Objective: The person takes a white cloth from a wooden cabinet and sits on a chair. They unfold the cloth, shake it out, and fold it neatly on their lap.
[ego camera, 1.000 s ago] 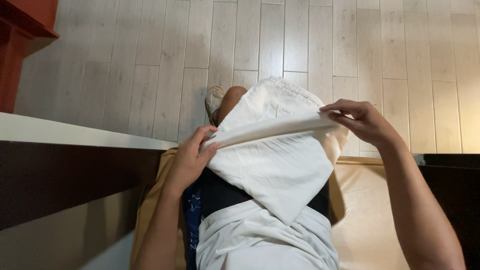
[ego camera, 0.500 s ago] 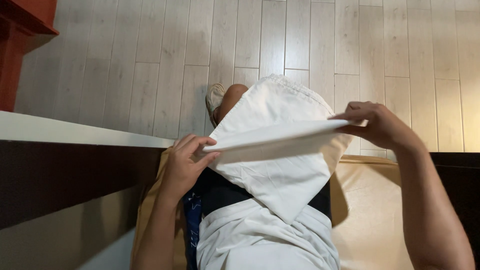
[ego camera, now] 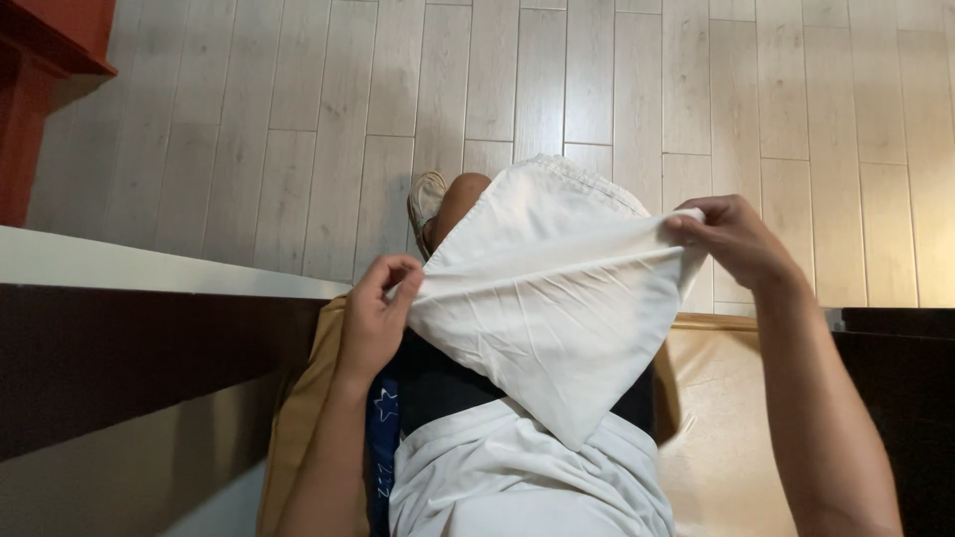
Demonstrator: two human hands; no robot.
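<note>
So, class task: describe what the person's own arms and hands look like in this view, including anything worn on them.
Both forearms are bare right up to the bottom of the picture, with no sleeves in view. The left hand and right hand wear no gloves, and no rings, watch or bracelets show. Fingernails look short and unpainted.
</note>
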